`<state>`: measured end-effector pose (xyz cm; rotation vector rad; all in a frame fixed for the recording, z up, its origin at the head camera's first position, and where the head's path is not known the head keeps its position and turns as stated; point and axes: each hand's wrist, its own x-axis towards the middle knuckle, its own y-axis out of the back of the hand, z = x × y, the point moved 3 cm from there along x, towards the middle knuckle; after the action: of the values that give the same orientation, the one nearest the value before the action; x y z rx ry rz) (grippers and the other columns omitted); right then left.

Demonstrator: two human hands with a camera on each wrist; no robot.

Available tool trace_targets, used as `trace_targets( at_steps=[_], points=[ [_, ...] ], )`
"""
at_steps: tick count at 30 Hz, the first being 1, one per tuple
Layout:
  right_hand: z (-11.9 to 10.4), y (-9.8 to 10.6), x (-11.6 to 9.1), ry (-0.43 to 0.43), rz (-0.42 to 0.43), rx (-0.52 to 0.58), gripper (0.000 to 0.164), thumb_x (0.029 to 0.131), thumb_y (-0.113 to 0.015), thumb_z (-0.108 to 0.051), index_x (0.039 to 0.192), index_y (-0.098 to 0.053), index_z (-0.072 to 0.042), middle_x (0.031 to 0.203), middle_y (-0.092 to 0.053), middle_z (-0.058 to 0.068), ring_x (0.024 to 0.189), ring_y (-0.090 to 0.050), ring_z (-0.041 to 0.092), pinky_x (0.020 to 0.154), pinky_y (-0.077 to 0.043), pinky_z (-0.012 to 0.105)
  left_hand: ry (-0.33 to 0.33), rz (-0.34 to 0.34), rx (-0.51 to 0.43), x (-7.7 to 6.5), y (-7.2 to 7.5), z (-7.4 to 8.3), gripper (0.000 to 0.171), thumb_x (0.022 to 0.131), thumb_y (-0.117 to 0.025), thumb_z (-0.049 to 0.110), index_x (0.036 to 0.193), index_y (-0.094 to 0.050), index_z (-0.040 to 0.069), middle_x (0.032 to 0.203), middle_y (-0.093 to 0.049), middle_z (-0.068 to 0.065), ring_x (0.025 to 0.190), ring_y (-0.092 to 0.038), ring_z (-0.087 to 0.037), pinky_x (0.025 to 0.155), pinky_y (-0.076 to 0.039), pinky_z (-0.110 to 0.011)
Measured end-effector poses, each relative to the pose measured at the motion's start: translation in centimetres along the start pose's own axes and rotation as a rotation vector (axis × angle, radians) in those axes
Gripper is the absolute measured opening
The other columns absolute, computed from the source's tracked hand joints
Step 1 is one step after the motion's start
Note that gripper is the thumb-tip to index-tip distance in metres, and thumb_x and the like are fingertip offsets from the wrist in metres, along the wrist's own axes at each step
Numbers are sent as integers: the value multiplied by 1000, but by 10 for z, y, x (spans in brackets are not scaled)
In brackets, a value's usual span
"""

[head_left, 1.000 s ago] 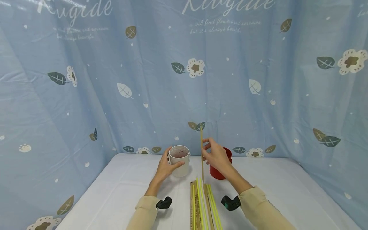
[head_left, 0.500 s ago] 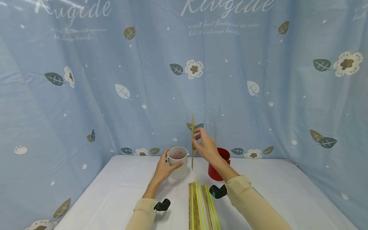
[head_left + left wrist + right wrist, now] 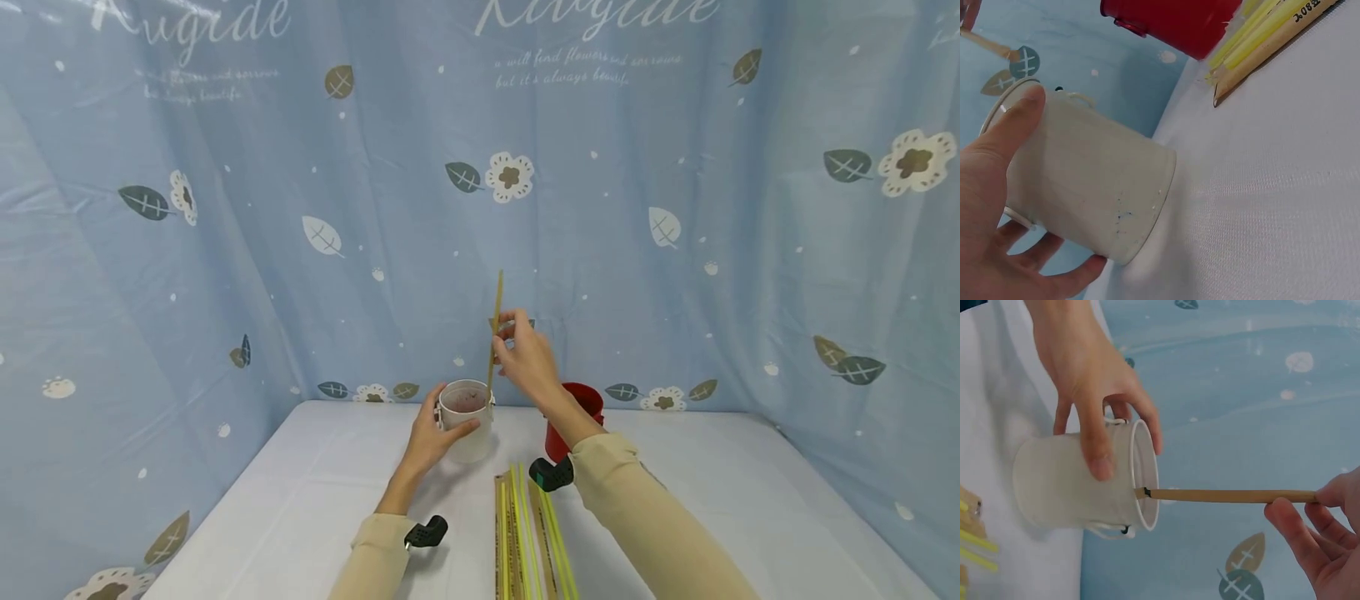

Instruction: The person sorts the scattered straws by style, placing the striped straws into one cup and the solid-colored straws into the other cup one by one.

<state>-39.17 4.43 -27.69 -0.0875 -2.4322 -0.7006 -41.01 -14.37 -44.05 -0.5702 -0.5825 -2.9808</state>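
My left hand (image 3: 427,437) grips a white metal bucket (image 3: 1091,169), thumb on the near side below the rim and fingers round the far side. The bucket stands upright on the table with small wire handles at its sides. Above it to the right, my right hand (image 3: 528,360) pinches a thin tan stick (image 3: 1222,496) between thumb and fingers. The stick is nearly vertical, leaning slightly. Its lower end, with a black mark close to the tip, is at the bucket's mouth, over the right side of the rim.
A red bucket (image 3: 583,402) stands right of the white one, partly behind my right forearm. In front lie yellow sticks (image 3: 562,550) and tan strips with dark printing (image 3: 498,542) on the white tablecloth (image 3: 315,500). A patterned blue curtain (image 3: 405,275) closes off the back.
My right hand has moved left and up with the tan stick, from beside the red bucket to the white bucket's rim. My left hand keeps its grip in place.
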Motion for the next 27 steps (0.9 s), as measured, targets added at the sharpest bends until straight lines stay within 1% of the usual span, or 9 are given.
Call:
trace_targets(
  at_steps=[3,7,12,14,17,19,22,25,27],
  points=[
    [0,-4,4,18,24,18,28,97,-59,-9,123,-50,-7,98,-70,15,72,-73,31,49,-56,22,2,-3,-4,1,-1,1,97,77,-83,41,154,-28,21,152,-41,-14,136,-44,-38,107,-42,-58],
    [2,-9,5,31,50,34,28,96,-59,-8,122,-50,-7,98,-70,16,71,-73,32,48,-55,22,10,-5,8,1,-1,0,96,77,-83,41,154,-28,23,152,-41,-14,136,-44,-38,106,-43,-58],
    [10,-17,1,41,76,25,28,96,-60,-6,122,-50,-6,96,-69,15,65,-72,26,46,-54,20,10,0,18,0,0,-1,95,77,-83,41,154,-29,22,151,-42,-14,134,-45,-38,105,-43,-57],
    [15,-21,-1,35,77,19,28,95,-60,-5,121,-50,-6,96,-69,16,64,-72,24,46,-53,20,9,0,19,-1,0,-2,96,77,-83,42,154,-29,21,151,-42,-15,134,-46,-38,105,-44,-57],
    [20,-27,-4,21,66,16,29,95,-61,-5,122,-50,-5,96,-70,17,66,-72,28,46,-53,19,8,0,23,0,-1,-2,97,77,-82,43,154,-28,18,151,-42,-15,134,-46,-38,105,-44,-57],
    [23,-31,-6,12,59,2,29,95,-61,-6,122,-50,-6,96,-70,16,66,-72,29,46,-52,20,11,0,23,0,-1,-2,98,77,-83,44,154,-28,18,151,-42,-15,135,-45,-38,106,-43,-57],
    [26,-37,-8,14,59,-49,30,95,-62,-8,122,-51,-7,96,-72,13,60,-71,25,47,-51,21,10,2,24,1,-1,-1,98,77,-83,44,154,-28,19,152,-41,-15,136,-44,-38,107,-43,-57],
    [30,-43,-12,19,69,-97,29,94,-63,-10,121,-53,-8,94,-73,11,56,-66,16,50,-49,22,11,3,20,1,0,-1,98,77,-83,43,155,-28,19,152,-40,-15,136,-44,-39,106,-43,-57],
    [32,-47,-14,21,74,-117,28,94,-64,-10,120,-54,-8,93,-73,10,57,-62,13,52,-48,23,11,0,22,1,0,-1,98,77,-83,42,155,-28,18,152,-39,-15,136,-44,-38,105,-44,-57]
  ],
)
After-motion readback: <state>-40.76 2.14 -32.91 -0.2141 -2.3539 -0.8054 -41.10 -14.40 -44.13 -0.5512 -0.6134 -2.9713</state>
